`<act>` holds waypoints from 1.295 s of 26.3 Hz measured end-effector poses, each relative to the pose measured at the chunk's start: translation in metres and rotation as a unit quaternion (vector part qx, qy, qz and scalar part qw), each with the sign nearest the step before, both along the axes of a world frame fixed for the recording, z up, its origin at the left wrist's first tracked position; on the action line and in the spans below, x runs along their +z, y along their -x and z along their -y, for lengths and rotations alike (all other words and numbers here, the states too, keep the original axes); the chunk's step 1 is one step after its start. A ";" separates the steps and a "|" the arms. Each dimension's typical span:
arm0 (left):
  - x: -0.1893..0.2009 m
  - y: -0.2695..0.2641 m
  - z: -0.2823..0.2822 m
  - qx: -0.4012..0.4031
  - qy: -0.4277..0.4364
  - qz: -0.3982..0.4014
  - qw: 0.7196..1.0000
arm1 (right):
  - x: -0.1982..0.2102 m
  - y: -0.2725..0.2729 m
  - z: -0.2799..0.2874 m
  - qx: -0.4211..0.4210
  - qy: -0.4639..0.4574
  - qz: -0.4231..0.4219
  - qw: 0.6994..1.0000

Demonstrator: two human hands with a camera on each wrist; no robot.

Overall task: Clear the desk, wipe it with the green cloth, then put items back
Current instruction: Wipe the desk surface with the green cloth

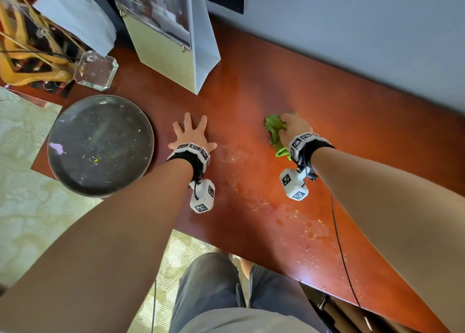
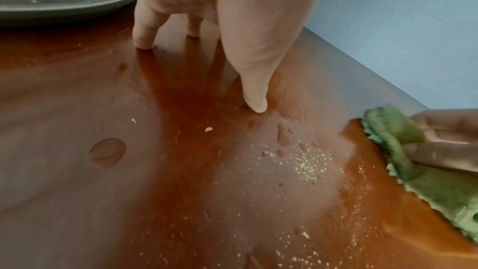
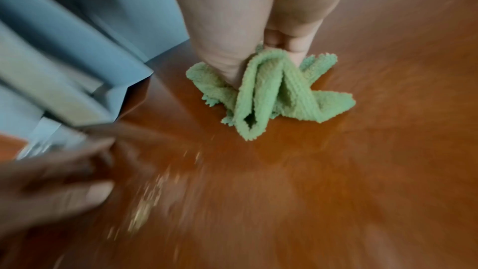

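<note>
My right hand (image 1: 293,129) grips the bunched green cloth (image 1: 275,134) and holds it down on the reddish-brown desk (image 1: 352,136) near the back wall. In the right wrist view the green cloth (image 3: 271,93) spills out from under the fingers (image 3: 287,42). My left hand (image 1: 190,135) lies flat on the desk with fingers spread, just right of a dark round plate (image 1: 100,145). Yellow crumbs (image 1: 254,207) and water drops are scattered on the desk between and in front of my hands; the crumbs (image 2: 305,167) show clearly in the left wrist view.
A white paper bag (image 1: 173,35) stands at the back centre. A clear glass ashtray (image 1: 97,71) sits left of it, beside tangled yellow items (image 1: 27,56). The dirty plate overhangs the desk's left end. My legs (image 1: 214,290) are at the front edge.
</note>
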State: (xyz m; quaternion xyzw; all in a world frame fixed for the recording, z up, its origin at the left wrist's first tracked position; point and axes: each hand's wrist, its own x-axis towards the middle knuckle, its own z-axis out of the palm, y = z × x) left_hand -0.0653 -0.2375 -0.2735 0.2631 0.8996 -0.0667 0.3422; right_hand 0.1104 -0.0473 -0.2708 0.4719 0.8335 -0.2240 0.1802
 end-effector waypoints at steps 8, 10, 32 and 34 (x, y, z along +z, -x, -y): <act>0.004 0.008 0.030 -0.018 -0.060 0.023 0.998 | 0.007 0.002 0.109 0.269 0.094 -0.047 0.957; 0.007 0.014 0.044 -0.008 -0.060 0.008 0.998 | 0.006 0.008 0.105 0.277 0.112 -0.018 0.954; 0.009 0.033 0.075 -0.043 -0.023 0.045 0.998 | -0.003 0.055 0.163 0.319 0.150 -0.052 0.935; 0.016 0.033 0.085 -0.066 -0.030 0.046 0.996 | 0.004 0.058 0.156 0.275 0.165 -0.051 0.946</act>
